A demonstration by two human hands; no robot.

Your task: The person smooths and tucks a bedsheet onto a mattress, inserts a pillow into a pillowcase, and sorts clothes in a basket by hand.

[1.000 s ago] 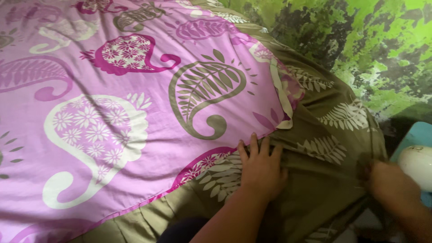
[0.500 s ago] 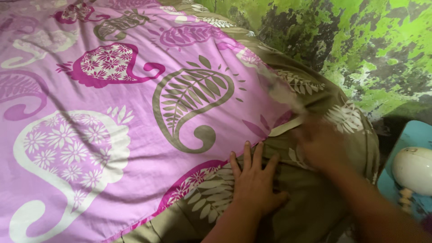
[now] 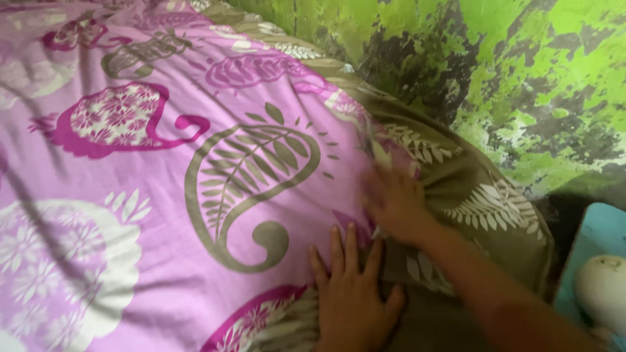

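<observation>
A pink bedsheet with olive fern swirls and magenta paisley shapes covers the bed. Its olive border with white fern prints hangs over the mattress corner at the right. My left hand lies flat, fingers spread, on the sheet where pink meets olive near the bottom edge. My right hand is blurred and rests on the sheet's corner fold just above the left hand, fingers spread over the fabric. Whether it pinches any cloth cannot be made out.
A green and black mottled wall runs close behind the bed at the upper right. At the lower right edge a white rounded object sits on a light blue surface.
My right hand has swept from the lower right, up and leftward over the olive border to the sheet's corner. My left hand stayed pressed flat. The view has shifted right.
</observation>
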